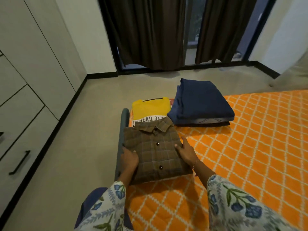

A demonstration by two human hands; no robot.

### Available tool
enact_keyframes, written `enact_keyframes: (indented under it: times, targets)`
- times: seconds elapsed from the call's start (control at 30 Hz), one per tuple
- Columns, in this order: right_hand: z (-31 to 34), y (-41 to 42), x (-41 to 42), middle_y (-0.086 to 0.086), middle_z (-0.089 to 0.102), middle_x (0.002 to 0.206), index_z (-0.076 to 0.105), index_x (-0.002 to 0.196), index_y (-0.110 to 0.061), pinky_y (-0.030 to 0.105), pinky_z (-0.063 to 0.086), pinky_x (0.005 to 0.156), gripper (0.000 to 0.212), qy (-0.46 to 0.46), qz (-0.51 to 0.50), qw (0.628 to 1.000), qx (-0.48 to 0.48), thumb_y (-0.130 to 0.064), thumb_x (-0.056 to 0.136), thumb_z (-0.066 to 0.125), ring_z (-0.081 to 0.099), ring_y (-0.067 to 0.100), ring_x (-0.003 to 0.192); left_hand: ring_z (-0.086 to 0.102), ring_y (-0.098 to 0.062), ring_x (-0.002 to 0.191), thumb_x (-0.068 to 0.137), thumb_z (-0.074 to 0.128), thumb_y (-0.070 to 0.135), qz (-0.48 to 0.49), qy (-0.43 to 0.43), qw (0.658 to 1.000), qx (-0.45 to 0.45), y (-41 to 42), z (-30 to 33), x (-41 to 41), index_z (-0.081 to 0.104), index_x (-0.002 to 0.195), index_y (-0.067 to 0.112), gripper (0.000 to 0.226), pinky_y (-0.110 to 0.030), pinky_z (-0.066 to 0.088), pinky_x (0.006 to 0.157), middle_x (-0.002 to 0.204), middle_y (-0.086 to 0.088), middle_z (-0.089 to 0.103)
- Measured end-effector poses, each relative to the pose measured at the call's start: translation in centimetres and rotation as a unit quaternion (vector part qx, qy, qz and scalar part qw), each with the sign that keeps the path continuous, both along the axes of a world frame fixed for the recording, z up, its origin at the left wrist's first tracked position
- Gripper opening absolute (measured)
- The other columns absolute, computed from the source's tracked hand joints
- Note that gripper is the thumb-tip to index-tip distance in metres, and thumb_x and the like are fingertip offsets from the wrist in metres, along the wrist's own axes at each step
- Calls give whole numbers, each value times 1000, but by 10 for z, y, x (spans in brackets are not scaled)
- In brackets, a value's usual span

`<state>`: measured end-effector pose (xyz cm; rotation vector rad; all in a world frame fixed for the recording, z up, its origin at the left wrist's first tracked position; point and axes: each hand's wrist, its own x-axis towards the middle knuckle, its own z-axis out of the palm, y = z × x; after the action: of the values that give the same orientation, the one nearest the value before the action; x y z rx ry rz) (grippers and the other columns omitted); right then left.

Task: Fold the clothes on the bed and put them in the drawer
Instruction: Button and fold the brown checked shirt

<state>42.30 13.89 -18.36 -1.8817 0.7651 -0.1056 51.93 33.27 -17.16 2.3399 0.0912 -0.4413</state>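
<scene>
Both hands press flat on the folded brown shirt (155,149): left hand (129,158) at its left edge, right hand (185,151) at its right edge, fingers straight.

This is a bedroom in a home. A bed (250,147) with an orange quilted cover in a white lattice pattern fills the right side, with folded garments lying at its corner. Along the left wall runs a grey built-in wardrobe (33,67) with flat doors and drawers (18,147) fitted with black bar handles. Dark brown curtains (150,34) hang to the floor over a black-framed glass door, and the floor (83,130) is plain beige.
</scene>
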Motion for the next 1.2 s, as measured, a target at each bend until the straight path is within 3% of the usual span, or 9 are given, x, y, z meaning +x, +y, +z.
enact_keyframes:
  times: [0.07,0.17,0.27,0.37,0.67,0.8,0.93,1.07,1.2]
  targets:
    - [2,-5,-6,18,51,137,26,147,-14,39,42,98,53,-4,-29,997,-68,-31,100,44,51,36,121,37,-35,131,97,48,25,-23,-138,985,101,-3,13,-6,21,146,5,60,-49,32,104,145,-19,36]
    - [7,-14,-28,15,45,143,28,147,-13,41,41,99,53,5,-39,983,-181,-31,100,44,46,31,127,33,-30,135,95,51,23,-120,-267,948,126,-18,25,-15,29,145,8,57,-47,30,106,149,-14,33]
    - [20,-22,-57,10,43,142,32,145,-14,40,40,95,51,50,-27,943,-328,-31,99,46,44,29,127,34,-29,136,93,54,20,-200,-309,924,106,-45,33,-32,38,142,6,53,-45,31,106,147,-16,37]
    - [34,-34,-107,14,57,129,50,135,-11,47,46,89,55,68,-50,885,-458,-27,85,68,56,33,115,42,-33,132,87,62,14,-258,-363,894,49,-92,35,-67,46,136,4,52,-47,37,101,141,-19,45]
    - [62,-106,-307,14,61,127,65,121,-14,56,52,84,63,238,-196,793,-525,-36,65,86,60,32,115,14,-27,146,95,51,22,-443,-360,818,-71,-256,56,-245,31,146,8,56,-46,15,114,157,-12,20]
    - [79,-136,-402,15,61,126,65,119,-14,57,50,83,63,304,-276,765,-496,-35,64,86,60,32,115,1,-23,148,101,38,29,-563,-371,736,-54,-311,61,-332,17,151,14,56,-44,9,116,160,-8,6]
    - [86,-152,-486,19,50,139,56,131,-12,60,42,94,62,360,-338,739,-459,-34,77,77,49,34,128,-7,-24,147,102,32,36,-719,-403,566,20,-344,58,-435,3,152,16,61,-49,3,117,160,-7,-7]
    - [80,-155,-571,15,10,159,25,149,-16,55,17,113,62,436,-369,731,-373,-46,97,44,10,29,147,1,-23,147,99,39,45,-803,-330,496,-19,-356,51,-523,11,152,14,67,-48,8,116,160,-7,2]
    - [56,-146,-628,12,-5,160,10,152,-24,58,11,114,74,438,-412,749,-277,-53,92,44,-5,30,147,22,-26,142,89,53,54,-887,-222,405,-6,-358,29,-585,14,150,10,85,-45,24,112,156,-11,18]
